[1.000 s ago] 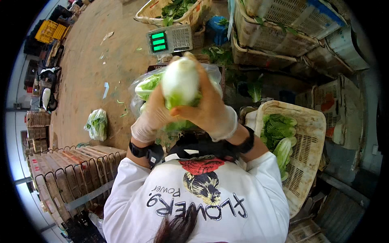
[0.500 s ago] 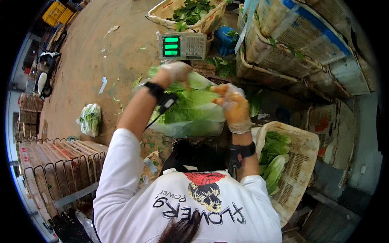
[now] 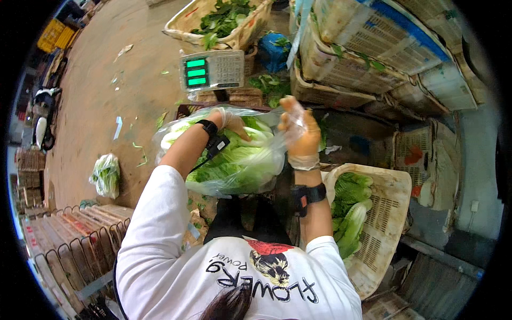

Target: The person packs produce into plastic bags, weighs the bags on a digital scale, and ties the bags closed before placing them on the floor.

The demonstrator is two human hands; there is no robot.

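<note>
A clear plastic bag (image 3: 224,176) full of pale green leafy cabbages (image 3: 229,154) lies in front of me on a dark crate (image 3: 188,109). My left hand (image 3: 234,125) reaches into the bag, its fingers curled on a cabbage's white stalk, partly hidden by plastic and leaves. My right hand (image 3: 300,130), in a thin clear glove, is raised at the bag's right side, fingers closed on its pulled-up edge. A scale with green displays (image 3: 212,69) stands just beyond the bag.
A crate (image 3: 392,213) holding cabbages is at my right. Above are a crate of greens (image 3: 186,29), a blue bundle (image 3: 274,50) and stacked crates (image 3: 357,58). At left are a bagged bunch (image 3: 106,176), upright crates (image 3: 74,250) and a scooter (image 3: 44,120).
The cabbage that both hands held up a second ago is down among the others in the bag. My hands have parted, the left reaching in, the right lifting the plastic.
</note>
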